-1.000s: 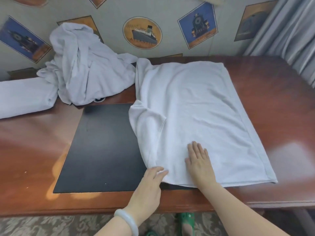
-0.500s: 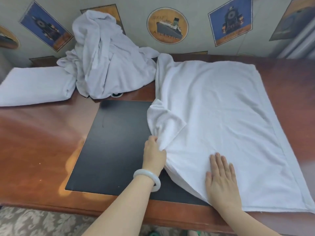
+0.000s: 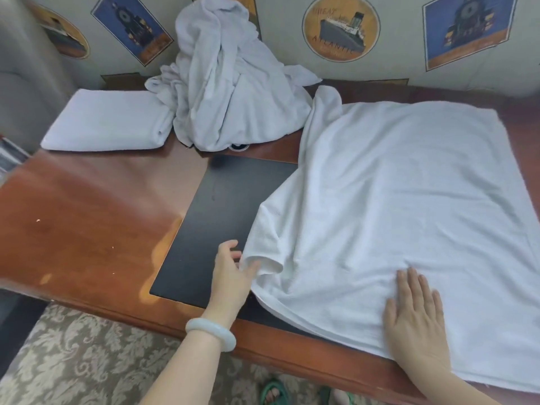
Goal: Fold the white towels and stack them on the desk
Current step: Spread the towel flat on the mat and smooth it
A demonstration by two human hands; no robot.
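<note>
Change: half a second ago the left hand (image 3: pixel 233 273) was pinching the turned-over flap on the towel (image 3: pixel 394 200). Now its fingers are loose and only touch the flap's rolled edge, with no clear grip. The right hand (image 3: pixel 415 317) hasn't moved: palm flat, fingers straight, pinning the near hem. My read is that the flap got tugged but not flattened. It is still doubled over just right of the left hand, so the left edge isn't square and the fold proper hasn't started. The towel spreads from both hands away to the wall, mostly flat, nubby terry with soft creases fanning from the right hand and one far corner bunched up. Its left part lies over a matte black mat (image 3: pixel 230 206), beyond the left hand. The desk (image 3: pixel 87 217) is glossy red-brown wood. Far beyond the left hand is a crumpled pile (image 3: pixel 230 92) of limp white cloth, with one folded towel (image 3: pixel 108 121), a neat slab, to its left. So one is done and the pile is pending.
</note>
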